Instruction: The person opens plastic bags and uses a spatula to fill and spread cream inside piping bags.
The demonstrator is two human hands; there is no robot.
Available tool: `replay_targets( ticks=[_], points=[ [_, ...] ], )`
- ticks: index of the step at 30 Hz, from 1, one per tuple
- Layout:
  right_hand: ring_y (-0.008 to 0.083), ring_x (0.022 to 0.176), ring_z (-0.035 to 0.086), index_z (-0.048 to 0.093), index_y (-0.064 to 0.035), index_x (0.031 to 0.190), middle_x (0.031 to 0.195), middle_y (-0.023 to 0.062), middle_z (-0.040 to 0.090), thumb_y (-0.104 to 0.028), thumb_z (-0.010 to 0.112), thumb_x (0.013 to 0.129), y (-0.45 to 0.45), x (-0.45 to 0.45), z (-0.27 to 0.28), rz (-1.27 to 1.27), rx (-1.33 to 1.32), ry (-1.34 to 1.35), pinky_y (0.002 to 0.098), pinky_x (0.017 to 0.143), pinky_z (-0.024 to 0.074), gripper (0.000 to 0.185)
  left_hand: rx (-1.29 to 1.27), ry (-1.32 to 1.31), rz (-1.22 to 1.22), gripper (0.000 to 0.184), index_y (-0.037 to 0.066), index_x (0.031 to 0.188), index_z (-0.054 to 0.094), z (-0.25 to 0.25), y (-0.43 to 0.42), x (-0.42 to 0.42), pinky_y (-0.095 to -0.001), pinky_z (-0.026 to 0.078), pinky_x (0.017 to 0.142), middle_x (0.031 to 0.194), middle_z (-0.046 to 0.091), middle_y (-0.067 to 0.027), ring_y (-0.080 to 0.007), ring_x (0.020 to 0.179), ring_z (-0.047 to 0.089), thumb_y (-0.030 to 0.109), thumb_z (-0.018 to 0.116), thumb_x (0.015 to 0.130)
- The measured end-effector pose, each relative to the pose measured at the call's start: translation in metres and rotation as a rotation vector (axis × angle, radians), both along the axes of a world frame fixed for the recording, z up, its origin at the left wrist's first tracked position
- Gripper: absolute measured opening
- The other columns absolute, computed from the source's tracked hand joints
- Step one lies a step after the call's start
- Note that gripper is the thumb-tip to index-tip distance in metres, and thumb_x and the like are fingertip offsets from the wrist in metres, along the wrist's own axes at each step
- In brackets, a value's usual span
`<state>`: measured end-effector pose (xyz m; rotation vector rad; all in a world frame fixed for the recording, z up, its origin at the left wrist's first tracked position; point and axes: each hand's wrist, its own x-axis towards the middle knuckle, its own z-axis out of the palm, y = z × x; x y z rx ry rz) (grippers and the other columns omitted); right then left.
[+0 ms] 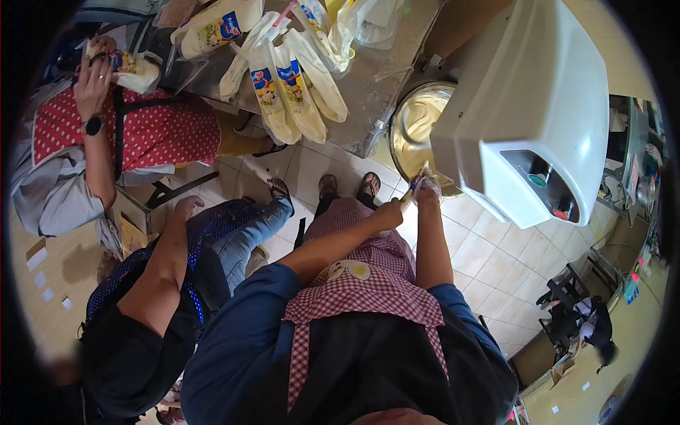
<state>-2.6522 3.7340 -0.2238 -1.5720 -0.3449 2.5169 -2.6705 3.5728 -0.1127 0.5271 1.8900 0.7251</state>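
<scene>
The person's two hands were close together, just beside a big round bowl [394, 134] of pale yellow cream [419, 117]. A clear plastic bag [428, 177] was at the hands, near the edge of the bowl. The left hand [387, 214] was curled up, and its fingers looked closed on the near side of the bag. The right hand [428, 195] was on the other side, with the shiny plastic around its fingers. The top of the bag stuck out past those fingers, toward the cream. The plastic hid part of the right fingers, so I could not tell if they were open or closed. A bit of yellow and blue showed between the two hands. A big white machine [524, 92] stood over the bowl, on the right. To the left of the bowl was a worktop [365, 106], and full bags [297, 92] with blue labels lay on it in a bunch. Farther left, a person in a red dotted apron [170, 131] held a bag [145, 74] like those. Another person, in jeans [244, 244], was just beside the left arm.
</scene>
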Motion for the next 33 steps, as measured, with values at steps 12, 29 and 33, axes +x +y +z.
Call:
replay_targets(
  ticks=[12, 29, 33],
  points=[
    [0.0314, 0.080, 0.056, 0.051, -0.0004, 0.100, 0.087, 0.0181, 0.057, -0.027, 0.057, 0.084, -0.032, -0.003, 0.086, 0.276, -0.012, -0.020, 0.0414, 0.070, 0.0459, 0.032, -0.125, 0.191, -0.037, 0.038, -0.009, 0.104, 0.038, 0.022, 0.001, -0.008, -0.0449, 0.050, 0.070, 0.081, 0.059, -0.0264, -0.0381, 0.077, 0.062, 0.012, 0.052, 0.075],
    [0.0256, 0.073, 0.053, 0.053, 0.0043, 0.087, 0.076, 0.0146, 0.053, -0.013, 0.060, 0.082, -0.016, 0.002, 0.074, 0.187, 0.010, 0.408, 0.0337, 0.071, 0.0465, 0.020, 0.262, -1.227, 0.673, 0.015, 0.011, 0.097, 0.045, 0.028, -0.002, -0.002, -0.0222, 0.036, 0.043, 0.069, 0.047, 0.0018, -0.0058, 0.050, 0.042, 0.018, 0.055, 0.088],
    [0.0257, 0.070, 0.052, 0.051, 0.0021, 0.087, 0.074, 0.0144, 0.053, -0.014, 0.055, 0.084, -0.001, 0.002, 0.063, 0.060, 0.125, 0.194, 0.0333, 0.064, 0.0440, 0.016, 0.246, -1.036, 0.623, 0.017, 0.009, 0.098, 0.043, 0.031, 0.002, 0.007, -0.0239, 0.038, 0.042, 0.067, 0.045, 0.0009, -0.0071, 0.049, 0.042, 0.017, 0.053, 0.088]
  ],
)
